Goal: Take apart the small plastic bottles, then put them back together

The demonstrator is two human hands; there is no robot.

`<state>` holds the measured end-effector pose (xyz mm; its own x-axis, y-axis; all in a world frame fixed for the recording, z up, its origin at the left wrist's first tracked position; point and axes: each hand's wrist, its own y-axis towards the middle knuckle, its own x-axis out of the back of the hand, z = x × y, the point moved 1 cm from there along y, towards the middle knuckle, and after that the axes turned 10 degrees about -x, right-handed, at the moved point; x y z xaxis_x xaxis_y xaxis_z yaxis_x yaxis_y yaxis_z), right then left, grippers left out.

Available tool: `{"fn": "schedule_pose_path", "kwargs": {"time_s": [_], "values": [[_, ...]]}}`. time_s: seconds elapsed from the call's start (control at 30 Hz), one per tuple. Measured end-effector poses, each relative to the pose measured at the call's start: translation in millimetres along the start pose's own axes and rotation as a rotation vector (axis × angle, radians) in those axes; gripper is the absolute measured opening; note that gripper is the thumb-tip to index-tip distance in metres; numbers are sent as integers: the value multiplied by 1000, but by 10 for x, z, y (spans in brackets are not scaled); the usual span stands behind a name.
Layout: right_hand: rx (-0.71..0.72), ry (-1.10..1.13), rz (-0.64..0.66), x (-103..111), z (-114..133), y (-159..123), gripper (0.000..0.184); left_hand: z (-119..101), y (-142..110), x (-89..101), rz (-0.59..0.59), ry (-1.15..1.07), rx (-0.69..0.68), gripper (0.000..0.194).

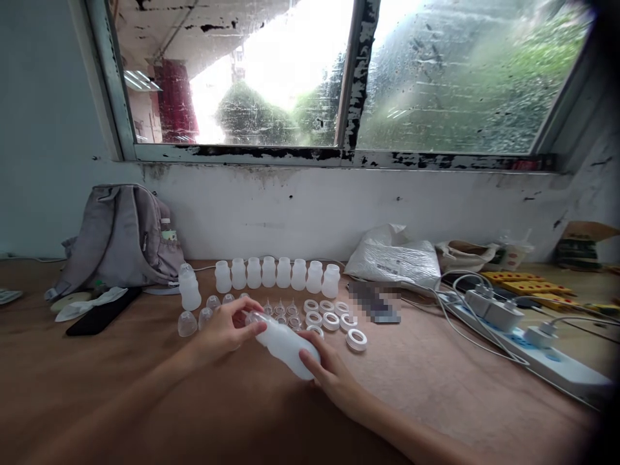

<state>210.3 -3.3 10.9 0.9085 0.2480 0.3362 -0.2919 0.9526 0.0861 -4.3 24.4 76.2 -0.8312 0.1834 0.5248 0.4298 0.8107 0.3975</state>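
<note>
A frosted white baby bottle (285,345) lies tilted between my hands, above the table. My left hand (237,325) has its fingers closed on the clear cap end, at the upper left. Around the bottle's base, at the lower right, my right hand (322,363) is wrapped. Behind my hands stand several clear nipples (281,311) and several white collar rings (330,321). Clear dome caps (187,323) sit left of my left hand, which partly hides that group. One capped bottle (189,289) stands upright behind those caps.
Open bottles (268,272) stand in a row toward the wall. A grey backpack (123,239) and a black phone (104,312) are at the left. A silver bag (394,258), a power strip (527,345) with cables and yellow pieces (530,289) occupy the right.
</note>
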Motion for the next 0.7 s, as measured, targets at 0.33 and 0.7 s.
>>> {"fn": "schedule_pose_path", "kwargs": {"time_s": [0.33,0.7], "values": [[-22,-15,-12,50,-121,79,30,-231,804,1105,-44,809,-55,42],[43,-254,3,36,-127,73,25,687,1064,1364,42,1117,172,45]]}}
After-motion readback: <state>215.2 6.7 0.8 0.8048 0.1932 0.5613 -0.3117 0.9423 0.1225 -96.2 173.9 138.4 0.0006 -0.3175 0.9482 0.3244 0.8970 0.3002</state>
